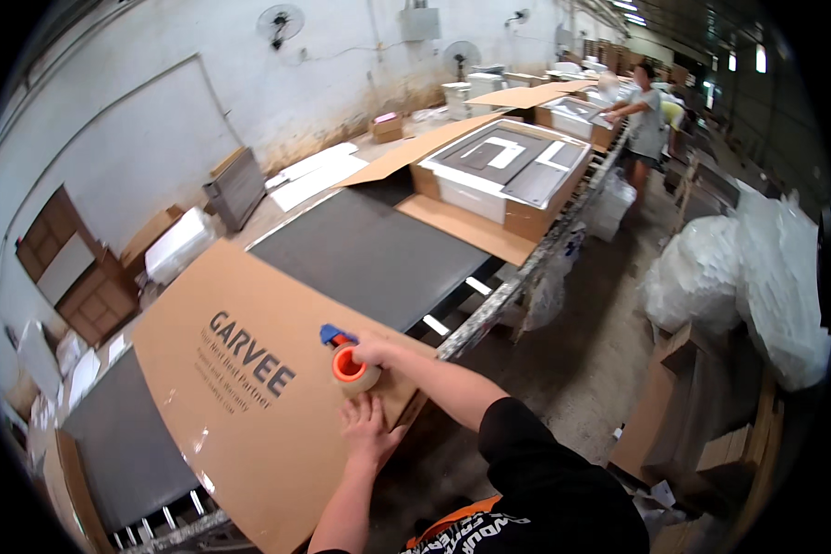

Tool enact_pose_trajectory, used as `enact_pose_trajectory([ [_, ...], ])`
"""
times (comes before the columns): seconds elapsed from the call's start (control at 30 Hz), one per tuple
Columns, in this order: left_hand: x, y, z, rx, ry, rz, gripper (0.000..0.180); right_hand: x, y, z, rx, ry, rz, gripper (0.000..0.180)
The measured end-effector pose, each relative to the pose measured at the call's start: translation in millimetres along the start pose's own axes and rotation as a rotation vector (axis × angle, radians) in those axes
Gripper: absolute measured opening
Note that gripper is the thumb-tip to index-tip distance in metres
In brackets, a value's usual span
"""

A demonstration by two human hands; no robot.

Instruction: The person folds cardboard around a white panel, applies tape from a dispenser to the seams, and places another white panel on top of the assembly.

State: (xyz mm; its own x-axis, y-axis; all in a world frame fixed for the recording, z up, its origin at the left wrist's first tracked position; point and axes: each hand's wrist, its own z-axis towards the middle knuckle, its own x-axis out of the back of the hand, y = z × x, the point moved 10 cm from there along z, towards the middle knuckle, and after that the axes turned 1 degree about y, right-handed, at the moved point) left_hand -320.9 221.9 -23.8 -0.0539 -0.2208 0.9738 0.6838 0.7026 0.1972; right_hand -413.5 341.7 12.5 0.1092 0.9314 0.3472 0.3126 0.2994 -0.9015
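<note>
Cardboard carton [249, 406] lies flat on the bench [379, 249]. I see my right grip [374, 351] closed on a tape dispenser [346, 363] at the carton's near edge; my left grip [369, 427], open, presses flat beside it.

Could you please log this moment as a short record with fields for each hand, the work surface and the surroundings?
Right hand: grips a tape dispenser with an orange core and blue handle, on the box edge.
Left hand: flat on the closed cardboard box.
Surface: roller conveyor.
Further along: open carton with foam packing.
Background: another person at the line.
</note>
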Motion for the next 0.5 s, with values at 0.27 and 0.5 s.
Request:
enact_pose_trajectory([
  [0.27,-2.0,-5.2,2.2,-0.107,0.263,0.228,0.091,52.4,-90.7,-58.7,0.276,0.201,-0.682,0.044],
  [0.5,-19.4,-35.9,6.1,-0.046,0.131,0.073,0.092,-11.9,58.1,-5.6,0.234,-0.273,-1.149,0.030],
])
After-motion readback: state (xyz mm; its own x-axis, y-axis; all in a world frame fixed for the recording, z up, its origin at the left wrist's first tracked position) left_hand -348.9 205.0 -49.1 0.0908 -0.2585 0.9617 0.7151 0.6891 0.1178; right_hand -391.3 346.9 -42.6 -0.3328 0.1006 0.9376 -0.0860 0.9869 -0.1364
